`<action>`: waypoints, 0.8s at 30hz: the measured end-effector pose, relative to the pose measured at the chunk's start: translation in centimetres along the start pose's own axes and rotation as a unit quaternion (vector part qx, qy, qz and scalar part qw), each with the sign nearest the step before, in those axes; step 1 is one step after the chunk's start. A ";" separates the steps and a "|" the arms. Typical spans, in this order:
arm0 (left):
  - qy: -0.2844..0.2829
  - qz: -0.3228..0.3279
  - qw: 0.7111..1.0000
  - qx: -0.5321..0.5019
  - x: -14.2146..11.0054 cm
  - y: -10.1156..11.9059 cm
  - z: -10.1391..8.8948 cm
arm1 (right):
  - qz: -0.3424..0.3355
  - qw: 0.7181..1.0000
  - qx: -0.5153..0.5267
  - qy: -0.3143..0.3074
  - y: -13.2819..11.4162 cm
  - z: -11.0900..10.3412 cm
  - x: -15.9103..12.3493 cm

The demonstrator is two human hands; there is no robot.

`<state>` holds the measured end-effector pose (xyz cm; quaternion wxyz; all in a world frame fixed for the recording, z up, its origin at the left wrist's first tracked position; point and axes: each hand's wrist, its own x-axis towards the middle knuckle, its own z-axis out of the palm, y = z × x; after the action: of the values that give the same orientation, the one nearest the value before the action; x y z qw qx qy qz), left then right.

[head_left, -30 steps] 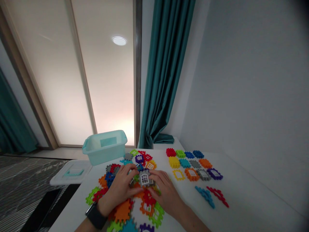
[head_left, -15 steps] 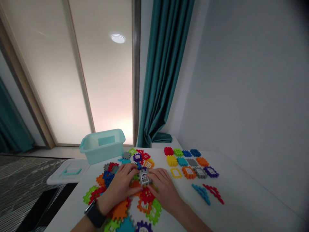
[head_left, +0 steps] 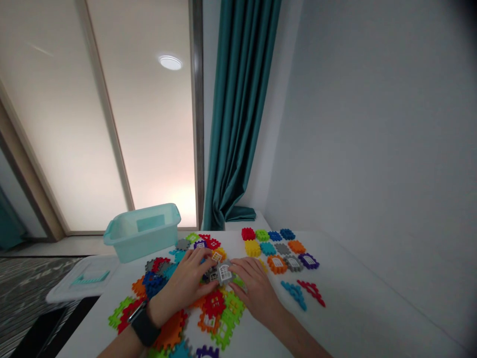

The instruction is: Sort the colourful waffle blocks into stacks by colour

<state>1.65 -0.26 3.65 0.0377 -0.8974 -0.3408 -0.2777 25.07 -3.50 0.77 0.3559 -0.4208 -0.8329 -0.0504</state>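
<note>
My right hand (head_left: 255, 286) pinches a grey toothed tile with a white window (head_left: 225, 272) between thumb and fingers. Close on its left, my left hand (head_left: 186, 281), with a dark watch (head_left: 143, 324) on the wrist, closes its thumb and fingers around a darker grey window tile (head_left: 212, 275), partly hidden by the fingers. Both hands are over a loose pile of coloured toothed tiles. A red tile (head_left: 214, 303), an orange window tile (head_left: 208, 322) and a lime green tile (head_left: 223, 332) lie just below them. Dark blue pieces (head_left: 154, 284) lie left of the left hand.
Sorted stacks stand in rows on the right, among them a yellow stack (head_left: 252, 248) and a purple window stack (head_left: 308, 261). Blue (head_left: 294, 295) and red (head_left: 311, 292) long pieces lie nearer. A teal bin (head_left: 149, 243) and its clear lid (head_left: 80, 293) are at the left.
The view has swung to the right, so the scene sits further left. The grey window tile has shifted right with my right hand, and the darker window tile now shows beside it.
</note>
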 end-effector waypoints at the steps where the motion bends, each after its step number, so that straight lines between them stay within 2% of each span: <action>1: -0.005 0.002 1.000 0.002 0.5 0.2 0.2 | 0.005 1.000 -0.004 0.001 0.4 -0.2 -0.2; 6: -0.005 0.011 1.000 -0.009 2.8 1.4 2.0 | 0.026 0.999 -0.025 0.001 2.6 -1.5 -1.6; 14: -0.012 0.030 0.999 -0.031 7.1 3.8 5.9 | 0.064 0.996 -0.058 0.006 6.9 -3.8 -4.0; 24: -0.045 0.054 0.997 -0.044 12.8 6.7 10.1 | 0.104 0.992 -0.071 0.020 12.9 -6.6 -6.9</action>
<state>18.48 4.77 2.68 -0.0025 -0.9269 -0.2806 -0.2492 40.97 -2.35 -1.49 0.3455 -0.5278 -0.7717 -0.0805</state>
